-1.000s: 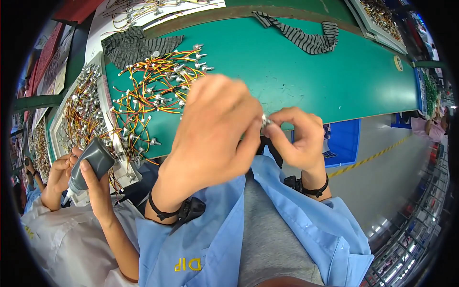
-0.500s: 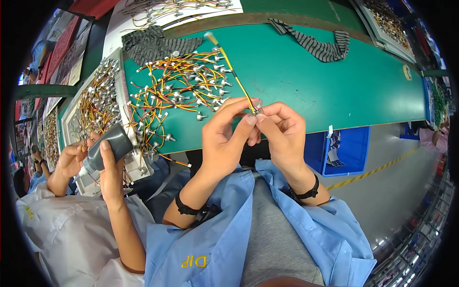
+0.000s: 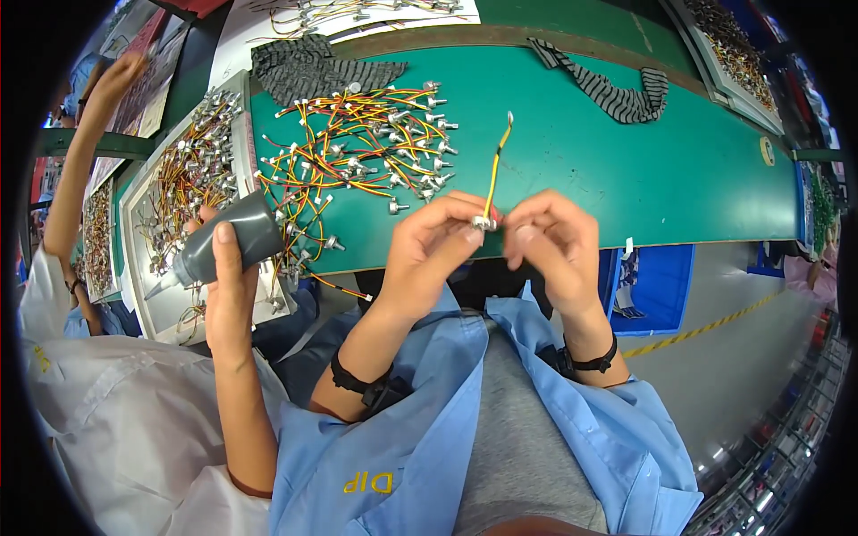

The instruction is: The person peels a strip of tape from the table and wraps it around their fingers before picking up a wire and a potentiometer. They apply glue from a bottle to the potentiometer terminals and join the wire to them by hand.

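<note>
My left hand (image 3: pixel 431 255) pinches a silver potentiometer (image 3: pixel 483 222) between thumb and fingers. Its yellow and black wires (image 3: pixel 497 165) stick up from it over the green table, and a bit of red wire shows beside it. Just to the right, my right hand (image 3: pixel 561 255) has its thumb and fingers curled near the part. Whether its fingertips hold anything is hidden. A loose pile of wired potentiometers (image 3: pixel 357 147) lies on the table to the left of my hands.
At my left a co-worker's hand (image 3: pixel 231 304) holds a dark grey squeeze bottle (image 3: pixel 232 239) over a white tray (image 3: pixel 143 308) of wired parts. Striped cloths (image 3: pixel 617 98) lie on the green table (image 3: pixel 572 161). Below its right edge stands a blue bin (image 3: pixel 666 290).
My right hand has drawn slightly away from the potentiometer, and its wires now point more upright. The co-worker's other hand has left the bottle and reaches up to the far left.
</note>
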Demonstrator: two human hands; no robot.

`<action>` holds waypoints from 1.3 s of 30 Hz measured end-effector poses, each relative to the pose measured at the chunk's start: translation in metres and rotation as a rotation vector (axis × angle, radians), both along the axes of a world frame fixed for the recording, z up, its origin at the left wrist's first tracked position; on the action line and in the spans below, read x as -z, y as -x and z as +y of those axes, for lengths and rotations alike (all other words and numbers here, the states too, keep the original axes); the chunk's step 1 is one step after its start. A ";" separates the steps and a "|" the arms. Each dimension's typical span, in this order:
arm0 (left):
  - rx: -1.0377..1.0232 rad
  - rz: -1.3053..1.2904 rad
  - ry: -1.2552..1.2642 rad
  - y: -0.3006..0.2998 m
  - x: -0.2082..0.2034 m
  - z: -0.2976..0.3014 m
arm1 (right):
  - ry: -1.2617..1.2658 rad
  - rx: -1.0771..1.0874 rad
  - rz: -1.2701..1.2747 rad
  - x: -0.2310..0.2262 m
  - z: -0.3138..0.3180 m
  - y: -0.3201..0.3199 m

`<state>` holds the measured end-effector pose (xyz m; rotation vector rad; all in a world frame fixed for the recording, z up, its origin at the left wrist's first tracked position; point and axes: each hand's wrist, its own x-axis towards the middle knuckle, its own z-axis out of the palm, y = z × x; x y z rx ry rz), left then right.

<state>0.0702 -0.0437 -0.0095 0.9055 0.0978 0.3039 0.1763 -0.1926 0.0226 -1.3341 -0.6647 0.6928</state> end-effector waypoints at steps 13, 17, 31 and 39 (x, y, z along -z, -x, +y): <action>0.038 0.095 -0.182 0.010 0.007 -0.010 | -0.078 0.021 -0.092 0.013 0.007 0.000; -0.075 0.039 -0.208 0.011 0.011 -0.013 | -0.062 0.059 -0.031 0.011 0.012 0.010; -0.078 0.004 -0.327 0.011 0.012 -0.011 | -0.143 0.075 0.007 0.025 0.004 0.004; -0.103 0.054 0.032 0.009 0.000 0.000 | 0.005 0.292 -0.150 0.038 -0.013 -0.030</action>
